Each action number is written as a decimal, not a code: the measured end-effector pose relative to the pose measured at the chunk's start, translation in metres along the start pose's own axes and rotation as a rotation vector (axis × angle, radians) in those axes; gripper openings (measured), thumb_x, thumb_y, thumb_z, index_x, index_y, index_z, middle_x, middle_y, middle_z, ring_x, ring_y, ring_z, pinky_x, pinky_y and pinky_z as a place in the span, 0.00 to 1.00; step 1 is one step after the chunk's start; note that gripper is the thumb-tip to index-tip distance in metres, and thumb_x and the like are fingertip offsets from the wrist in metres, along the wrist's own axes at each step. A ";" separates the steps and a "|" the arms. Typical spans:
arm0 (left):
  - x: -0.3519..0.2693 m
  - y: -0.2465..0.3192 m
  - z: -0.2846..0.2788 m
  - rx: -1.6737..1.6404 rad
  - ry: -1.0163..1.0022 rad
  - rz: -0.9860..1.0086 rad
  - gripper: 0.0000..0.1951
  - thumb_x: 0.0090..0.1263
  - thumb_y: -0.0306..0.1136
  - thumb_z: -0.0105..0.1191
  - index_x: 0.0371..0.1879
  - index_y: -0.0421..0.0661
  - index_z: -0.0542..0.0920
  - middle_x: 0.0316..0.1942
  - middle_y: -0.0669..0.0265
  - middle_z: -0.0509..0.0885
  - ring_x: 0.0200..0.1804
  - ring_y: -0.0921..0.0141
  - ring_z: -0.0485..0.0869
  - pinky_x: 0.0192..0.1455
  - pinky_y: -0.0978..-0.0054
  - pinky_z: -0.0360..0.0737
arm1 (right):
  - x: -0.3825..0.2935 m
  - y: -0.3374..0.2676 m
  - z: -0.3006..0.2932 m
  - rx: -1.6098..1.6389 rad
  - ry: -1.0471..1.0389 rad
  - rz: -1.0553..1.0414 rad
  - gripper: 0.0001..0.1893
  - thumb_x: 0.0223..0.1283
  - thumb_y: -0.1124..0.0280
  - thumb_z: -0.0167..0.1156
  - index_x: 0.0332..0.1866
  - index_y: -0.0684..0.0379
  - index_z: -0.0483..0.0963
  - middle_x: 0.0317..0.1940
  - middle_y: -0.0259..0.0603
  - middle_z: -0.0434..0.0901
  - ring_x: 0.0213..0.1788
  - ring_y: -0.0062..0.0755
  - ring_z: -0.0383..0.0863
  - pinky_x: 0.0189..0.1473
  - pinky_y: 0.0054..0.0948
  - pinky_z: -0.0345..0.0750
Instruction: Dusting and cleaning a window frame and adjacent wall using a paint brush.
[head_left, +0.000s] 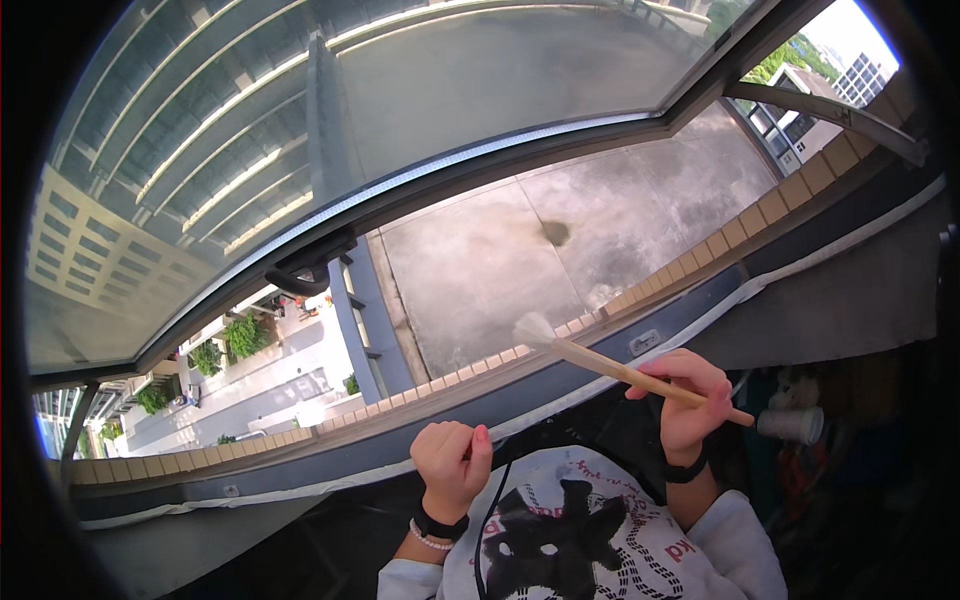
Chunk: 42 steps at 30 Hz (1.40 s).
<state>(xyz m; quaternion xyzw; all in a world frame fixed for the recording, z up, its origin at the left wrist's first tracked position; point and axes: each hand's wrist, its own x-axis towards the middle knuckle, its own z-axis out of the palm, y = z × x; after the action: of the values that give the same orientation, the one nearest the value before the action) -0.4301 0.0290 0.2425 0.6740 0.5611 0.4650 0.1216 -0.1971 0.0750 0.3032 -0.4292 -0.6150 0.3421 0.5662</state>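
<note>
My right hand (691, 397) holds a long-handled brush (611, 366) by its wooden handle. Its pale, fluffy bristles point up and left, over the brick edge outside the window. Curled into a loose fist near the sill is my left hand (451, 461), with nothing seen in it; its palm side is hidden. An opened window sash (480, 97) with a dark handle (304, 279) spans the upper view, outward of both hands. The dark window frame sill (405, 448) runs between the hands and the outside.
Beyond the tiled ledge (697, 259) lie a stained concrete roof (480, 255) and, far below, a paved yard with trees. A metal stay arm (832, 105) joins the sash at right. A white-lidded cup (795, 425) stands right of my right hand.
</note>
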 end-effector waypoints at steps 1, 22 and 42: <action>0.003 0.001 0.004 0.066 -0.043 0.056 0.15 0.53 0.26 0.55 0.09 0.46 0.65 0.10 0.68 0.62 0.14 0.68 0.63 0.18 0.71 0.57 | 0.003 0.006 0.015 -0.005 -0.038 -0.005 0.40 0.66 0.42 0.26 0.34 0.72 0.75 0.23 0.49 0.79 0.25 0.35 0.80 0.29 0.22 0.75; -0.010 -0.008 0.001 0.387 -0.103 0.276 0.17 0.56 0.35 0.50 0.08 0.52 0.61 0.09 0.73 0.61 0.12 0.73 0.61 0.18 0.75 0.53 | 0.043 0.034 0.065 0.130 -0.423 0.165 0.24 0.65 0.53 0.49 0.20 0.61 0.71 0.16 0.36 0.76 0.15 0.27 0.75 0.21 0.21 0.71; -0.014 -0.009 0.008 0.515 -0.068 0.277 0.19 0.57 0.36 0.49 0.08 0.54 0.57 0.09 0.74 0.56 0.12 0.76 0.58 0.18 0.79 0.52 | 0.054 0.064 0.059 0.408 -0.346 0.009 0.19 0.64 0.67 0.47 0.15 0.60 0.70 0.11 0.36 0.72 0.11 0.31 0.68 0.15 0.26 0.64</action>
<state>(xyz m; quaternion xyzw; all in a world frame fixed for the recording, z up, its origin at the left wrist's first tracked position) -0.4286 0.0226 0.2253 0.7682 0.5586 0.2966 -0.0992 -0.2456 0.1534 0.2596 -0.2442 -0.6191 0.5299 0.5257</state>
